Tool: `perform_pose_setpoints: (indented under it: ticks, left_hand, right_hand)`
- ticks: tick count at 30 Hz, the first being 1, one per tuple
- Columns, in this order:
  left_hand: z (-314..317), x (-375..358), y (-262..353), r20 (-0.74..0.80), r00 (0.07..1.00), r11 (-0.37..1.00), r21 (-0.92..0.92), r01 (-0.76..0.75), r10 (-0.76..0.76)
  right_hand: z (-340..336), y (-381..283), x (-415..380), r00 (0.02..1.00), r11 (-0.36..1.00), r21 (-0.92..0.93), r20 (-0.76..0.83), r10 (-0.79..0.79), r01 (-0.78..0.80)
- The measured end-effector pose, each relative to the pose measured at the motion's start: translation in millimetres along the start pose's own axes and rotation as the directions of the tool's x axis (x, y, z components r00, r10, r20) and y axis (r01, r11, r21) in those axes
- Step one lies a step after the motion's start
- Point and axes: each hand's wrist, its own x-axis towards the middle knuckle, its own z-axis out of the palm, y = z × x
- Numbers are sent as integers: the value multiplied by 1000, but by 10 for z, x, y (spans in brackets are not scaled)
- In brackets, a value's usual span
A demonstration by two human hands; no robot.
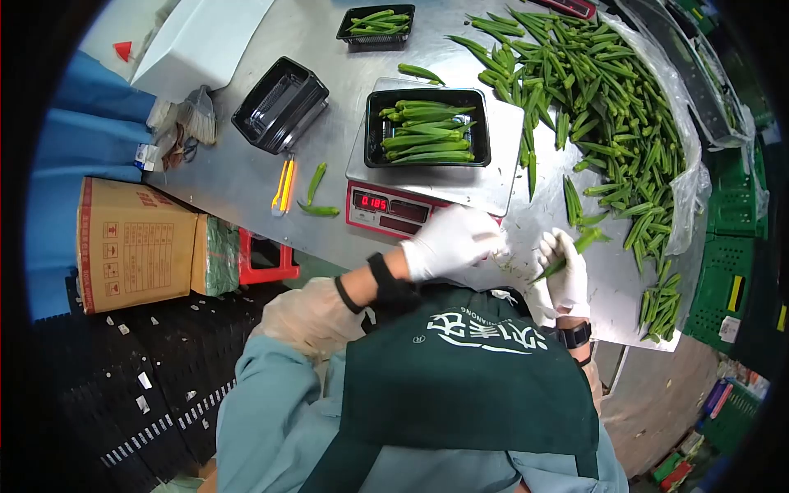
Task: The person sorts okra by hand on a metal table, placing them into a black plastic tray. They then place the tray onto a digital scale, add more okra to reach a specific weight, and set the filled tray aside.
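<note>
My left hand [456,242], in a white glove, is beside the front edge of a red scale [386,212]. Its fingers are curled together, and anything inside them is hidden. My right hand [567,275], also gloved, grips a green okra pod [585,241] whose tip points up and right. On the scale's metal plate [501,156] stands a black plastic tray [485,135] with several okra pods [427,130] laid side by side. The red display appears to read 0185. Small green scraps [516,267] lie between my hands.
A large okra pile [608,99] spreads over the metal table's right side. Stacked empty black trays [279,105], yellow-handled cutters [284,187] and loose pods [319,210] lie left. A filled tray [376,25] stands behind. A cardboard box [136,246] is left of the table.
</note>
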Motion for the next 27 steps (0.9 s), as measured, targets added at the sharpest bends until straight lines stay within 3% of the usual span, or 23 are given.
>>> perform_pose_setpoints:
  ticks: [1,2,4,7,10,12,13,16,18,19,20,22,23,27]
  left_hand:
    - [-170,16,-10,-216,975,994,112,-19,43]
    - [-339,-2,-167,-314,944,978,139,155,-105]
    - [-767,77,-279,-506,856,968,145,205,-106]
    - [-1214,264,-564,-668,726,915,174,363,-161]
    - [-1374,432,-1012,-598,795,872,331,361,-102]
    - [-1373,525,-1055,-454,880,729,554,402,-140]
    - [-1350,566,-1061,-429,885,687,590,425,-180]
    - [-1374,580,-1044,-440,896,650,663,370,-61]
    - [-1403,542,-975,-508,861,730,577,366,-30]
    - [-1412,532,-806,-508,831,876,266,403,-228]
    - [-1405,513,-646,-436,798,901,-78,427,-416]
    - [-1361,425,-420,-198,844,827,-403,393,-498]
    - [-1270,375,-333,-102,884,755,-569,325,-457]
    - [-859,257,-110,73,898,624,-695,358,-434]
  right_hand:
    - [-134,15,-23,1000,999,37,-15,25,-25]
    - [-242,38,-52,998,996,76,-32,48,-46]
    - [-398,121,-79,992,992,111,-103,75,-64]
    - [-540,268,-58,996,993,100,-66,62,-56]
    - [-244,209,-105,996,995,67,-47,71,-68]
    - [-134,173,-81,999,1000,12,-24,25,-25]
    - [-108,160,-72,1000,1000,-16,-13,4,-4]
    - [-73,144,-63,1000,999,-22,-11,-25,25]
    - [-86,146,-76,1000,999,-33,-19,-12,12]
    - [-88,154,-81,1000,999,-37,-23,-5,4]
    - [-85,162,-80,1000,1000,-28,-30,6,-7]
    - [-72,174,-69,998,999,-12,-44,34,-35]
    - [-44,174,-61,999,999,-29,-31,37,-38]
    - [143,104,-70,999,997,-66,40,33,-30]
